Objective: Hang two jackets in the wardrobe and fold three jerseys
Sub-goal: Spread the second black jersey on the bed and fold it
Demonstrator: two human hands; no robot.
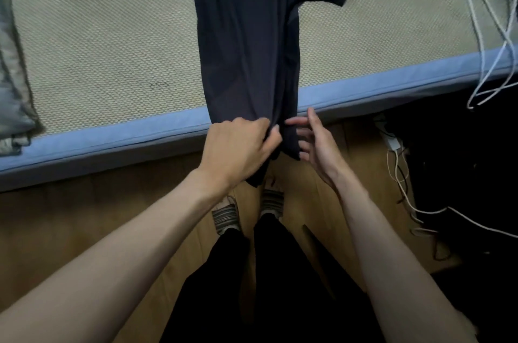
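Observation:
A dark navy jersey [246, 34] lies lengthwise on the bed, folded narrow, one short sleeve sticking out to the right near the top. Its lower hem hangs over the bed's blue edge [112, 135]. My left hand [238, 146] grips the hem at that edge, fingers curled into the cloth. My right hand [314, 141] is beside the hem's right side, fingers spread and relaxed, fingertips touching or nearly touching the fabric; it holds nothing.
The bed carries a beige woven mat [106, 43]. A grey garment [14, 90] lies at the bed's left edge. White wire hangers [487, 34] rest at the right. Cables and a charger [398, 163] trail on the wooden floor [70, 216].

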